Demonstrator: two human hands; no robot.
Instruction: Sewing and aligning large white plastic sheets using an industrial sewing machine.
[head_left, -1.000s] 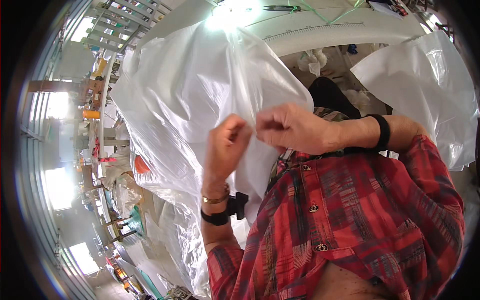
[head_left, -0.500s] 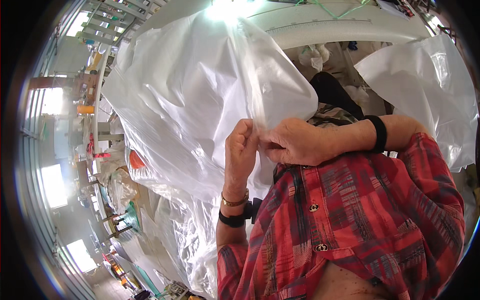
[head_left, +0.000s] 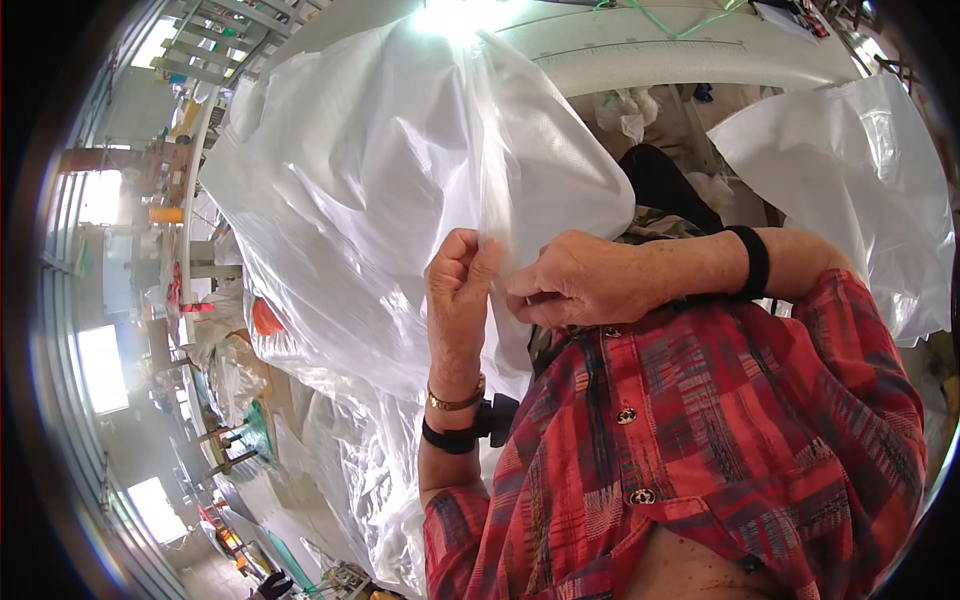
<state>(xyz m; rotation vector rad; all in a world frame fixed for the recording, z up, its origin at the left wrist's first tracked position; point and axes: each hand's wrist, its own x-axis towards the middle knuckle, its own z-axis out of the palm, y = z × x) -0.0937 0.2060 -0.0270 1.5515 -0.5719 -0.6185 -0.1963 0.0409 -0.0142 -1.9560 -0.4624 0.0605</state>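
Item, clear plastic sheet (head_left: 380,200): we are holding it up at chest height, our left hand (head_left: 458,290) pinching its edge and our right hand (head_left: 572,280) closing on the same edge just beside it. Risk, as we judge it: the slick film is liable to slip or tear, since both grips are crowding one thin fold. Against the earlier frames, our left hand is standing more upright and the hands are now touching.

A long white table (head_left: 640,60) curves across the top of the frame. On it lie white plastic sheets (head_left: 850,180), at the right side, and a small crumpled white piece (head_left: 625,108) near the middle.
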